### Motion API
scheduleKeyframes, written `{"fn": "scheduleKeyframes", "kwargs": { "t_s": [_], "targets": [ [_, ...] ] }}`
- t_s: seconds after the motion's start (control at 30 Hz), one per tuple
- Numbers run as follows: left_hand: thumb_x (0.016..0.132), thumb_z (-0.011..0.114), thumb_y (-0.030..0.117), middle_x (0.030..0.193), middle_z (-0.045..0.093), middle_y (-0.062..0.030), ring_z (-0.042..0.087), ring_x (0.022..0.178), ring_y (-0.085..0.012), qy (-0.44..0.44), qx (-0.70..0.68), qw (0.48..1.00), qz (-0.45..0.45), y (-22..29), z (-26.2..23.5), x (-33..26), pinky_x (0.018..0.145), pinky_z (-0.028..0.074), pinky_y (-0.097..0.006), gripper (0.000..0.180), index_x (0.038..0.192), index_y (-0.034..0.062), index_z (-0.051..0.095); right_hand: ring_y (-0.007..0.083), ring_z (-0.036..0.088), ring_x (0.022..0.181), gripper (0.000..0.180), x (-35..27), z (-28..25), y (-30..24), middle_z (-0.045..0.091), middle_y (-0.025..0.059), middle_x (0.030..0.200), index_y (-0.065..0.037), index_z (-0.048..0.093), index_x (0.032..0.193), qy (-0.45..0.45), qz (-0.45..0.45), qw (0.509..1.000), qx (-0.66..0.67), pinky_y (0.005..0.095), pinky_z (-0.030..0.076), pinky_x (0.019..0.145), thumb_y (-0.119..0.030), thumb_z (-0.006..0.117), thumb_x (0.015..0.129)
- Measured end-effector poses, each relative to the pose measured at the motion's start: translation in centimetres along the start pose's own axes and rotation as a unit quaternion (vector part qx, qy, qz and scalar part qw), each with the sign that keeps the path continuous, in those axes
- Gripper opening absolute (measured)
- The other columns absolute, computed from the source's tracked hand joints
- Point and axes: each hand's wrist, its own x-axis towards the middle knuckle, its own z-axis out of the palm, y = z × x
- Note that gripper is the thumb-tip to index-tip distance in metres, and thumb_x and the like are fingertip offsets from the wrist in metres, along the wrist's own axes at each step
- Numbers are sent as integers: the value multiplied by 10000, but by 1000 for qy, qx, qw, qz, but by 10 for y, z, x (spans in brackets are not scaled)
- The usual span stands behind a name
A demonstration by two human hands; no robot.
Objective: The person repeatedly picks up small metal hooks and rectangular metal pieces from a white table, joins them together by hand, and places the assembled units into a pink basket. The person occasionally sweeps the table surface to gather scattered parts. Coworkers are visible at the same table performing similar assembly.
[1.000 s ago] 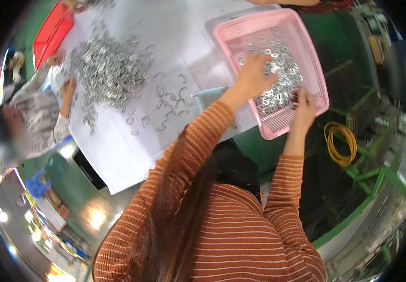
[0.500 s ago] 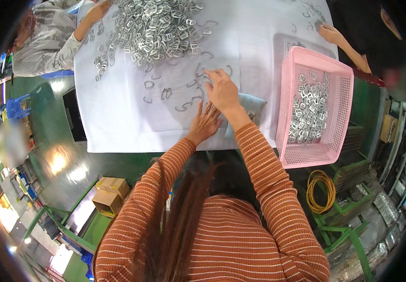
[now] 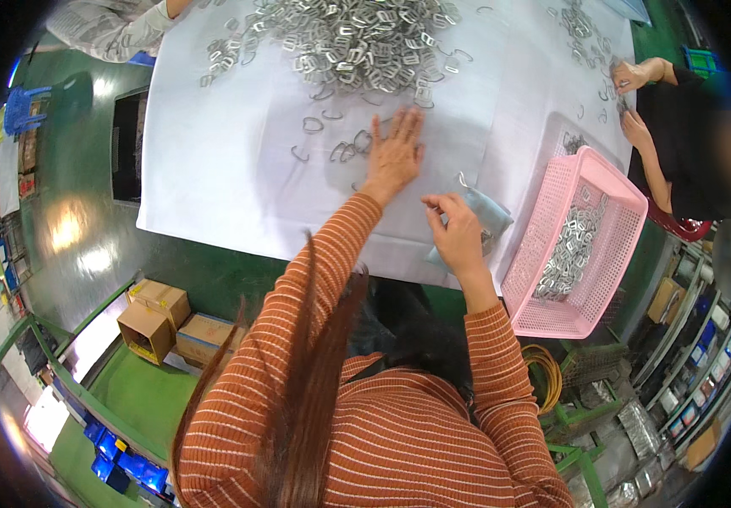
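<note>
While the right hand (image 3: 458, 239) hangs over a pale blue pouch (image 3: 492, 210) near the table's edge, its fingers are loosely curled, and from where I stand I cannot tell whether they pinch anything. Farther in, the left hand (image 3: 394, 161) is spread, fingers fanned over the white cloth (image 3: 204, 186), just beside some loose wire rings (image 3: 344, 151). Half a second ago the two hands were close together at those rings; now they have parted, the left reaching ahead, the right drawn back. I take that to mean the loose pieces are being gathered by hand, with several still to collect. Off to the right, a pink basket (image 3: 531, 258) holds flat metal buckles (image 3: 570, 251). Beyond the left hand lies a big heap of buckles (image 3: 357, 42), and at far right a co-worker's hands (image 3: 632, 78) are among small metal pieces (image 3: 584, 34).
</note>
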Motion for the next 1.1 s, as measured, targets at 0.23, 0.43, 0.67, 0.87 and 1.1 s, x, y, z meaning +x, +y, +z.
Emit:
{"fn": "scheduleKeyframes", "kwargs": {
  "t_s": [0.23, 0.43, 0.67, 0.87, 1.1],
  "targets": [
    [900, 379, 272, 1454, 251, -46, 186, 1356, -207, 25, 70, 992, -105, -127, -39, -38, 1056, 0, -586, 548, 1403, 103, 242, 246, 603, 786, 144, -16, 21, -13, 599, 82, 898, -79, 636, 925, -86, -22, 995, -41, 348, 473, 691, -111, 549, 814],
    [890, 386, 200, 1455, 237, -98, 160, 1360, -270, 129, 80, 965, -216, -174, -65, -88, 1041, 3, -603, 539, 1392, 62, 248, 245, 603, 789, 149, -17, 24, -12, 601, 75, 898, -82, 633, 934, -93, -21, 994, -53, 348, 472, 690, -127, 552, 817],
    [874, 432, 333, 1456, 253, 6, 137, 1370, -182, -93, -176, 965, 173, -18, -5, -114, 1065, 55, -575, 557, 1385, 154, 301, 261, 594, 767, 137, 7, 47, -57, 597, 83, 891, -71, 629, 925, -103, -66, 992, -42, 352, 463, 682, -120, 555, 820],
    [891, 413, 278, 1440, 279, 11, 166, 1360, -179, -25, 3, 999, 46, -129, -51, -51, 1076, 94, -543, 522, 1382, 142, 303, 253, 595, 749, 125, 25, 66, -90, 596, 81, 865, -69, 629, 915, -109, -65, 990, -67, 344, 462, 673, -95, 567, 811],
    [881, 436, 245, 1420, 308, -40, 209, 1346, -179, -16, 39, 999, -28, -199, -79, -105, 1085, 95, -500, 507, 1353, 86, 343, 242, 592, 711, 127, 46, 121, -141, 595, 80, 843, -83, 633, 919, -142, -65, 985, -66, 341, 459, 646, -86, 567, 811]
  ]
}}
